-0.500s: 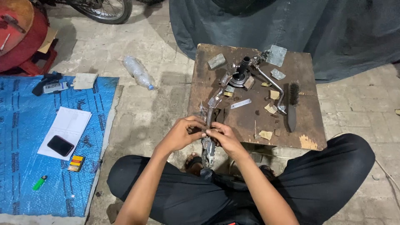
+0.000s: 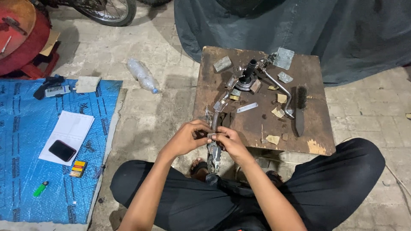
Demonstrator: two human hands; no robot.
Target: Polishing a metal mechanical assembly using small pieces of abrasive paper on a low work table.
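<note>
A bent metal tube assembly [image 2: 222, 100] with a black grip end [image 2: 249, 67] lies across a worn wooden board [image 2: 312, 107] and runs down between my knees. My left hand [image 2: 185, 139] and my right hand [image 2: 231, 143] meet at the board's near edge, both pinching the tube's lower metal part [image 2: 213, 154]. My fingers hide the spot they hold. A curved metal rod [image 2: 278, 87] and a wire brush [image 2: 300, 109] lie on the board to the right.
Small metal plates and scraps [image 2: 282, 57] litter the board. A plastic bottle [image 2: 142, 75] lies on the concrete. A blue mat [image 2: 25, 141] at left carries papers, a phone [image 2: 62, 150], a green lighter [image 2: 41, 188]. A dark tarp [image 2: 334, 30] hangs behind; a motorcycle wheel [image 2: 109, 10] stands at top left.
Both hands stay on the same metal part at the board's edge; the fingers have shifted only slightly. Nothing else has moved.
</note>
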